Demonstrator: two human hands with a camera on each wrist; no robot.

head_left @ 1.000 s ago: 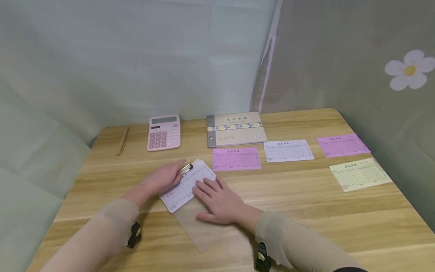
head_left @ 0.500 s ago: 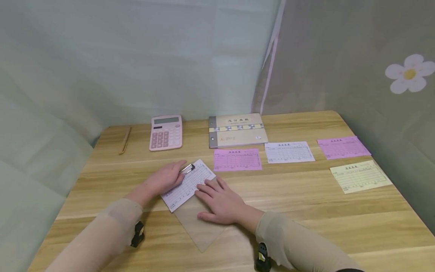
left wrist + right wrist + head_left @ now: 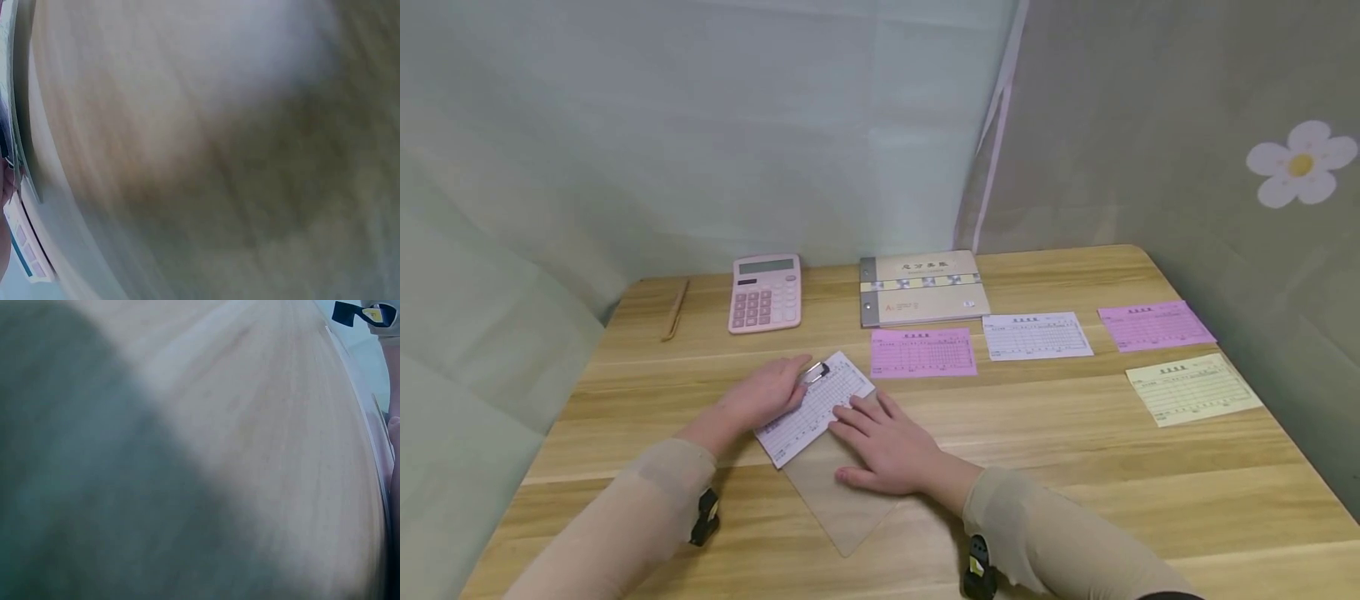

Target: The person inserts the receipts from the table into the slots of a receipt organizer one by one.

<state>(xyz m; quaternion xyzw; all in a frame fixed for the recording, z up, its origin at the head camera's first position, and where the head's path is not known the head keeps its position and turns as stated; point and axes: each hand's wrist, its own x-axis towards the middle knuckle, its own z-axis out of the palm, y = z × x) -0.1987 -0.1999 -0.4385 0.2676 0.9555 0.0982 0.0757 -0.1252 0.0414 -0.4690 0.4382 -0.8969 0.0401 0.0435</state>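
In the head view, a clipboard (image 3: 842, 500) lies slanted on the wooden table, with white printed slips (image 3: 816, 417) at its upper part under a metal clip (image 3: 815, 373). My left hand (image 3: 763, 393) grips the clipboard's clip end, fingers beside the metal clip; the hand hides part of that edge. My right hand (image 3: 891, 446) lies flat and spread, fingertips on the slips' lower right edge and palm over the bare board. The left wrist view catches a bit of the clipboard (image 3: 25, 156) at its left edge; the right wrist view is mostly blurred table.
A pink calculator (image 3: 766, 293) and a brown stick-like item (image 3: 675, 310) lie at the back left. Behind the clipboard is a ledger book (image 3: 925, 287). To the right lie pink slips (image 3: 923, 353) (image 3: 1156, 325), a white slip (image 3: 1037, 336) and a yellow slip (image 3: 1193, 389).
The white slips under my left hand now lie more evenly stacked, with the lighter edge behind them no longer showing. Both hands have stayed nearly still; the head view has shifted slightly.
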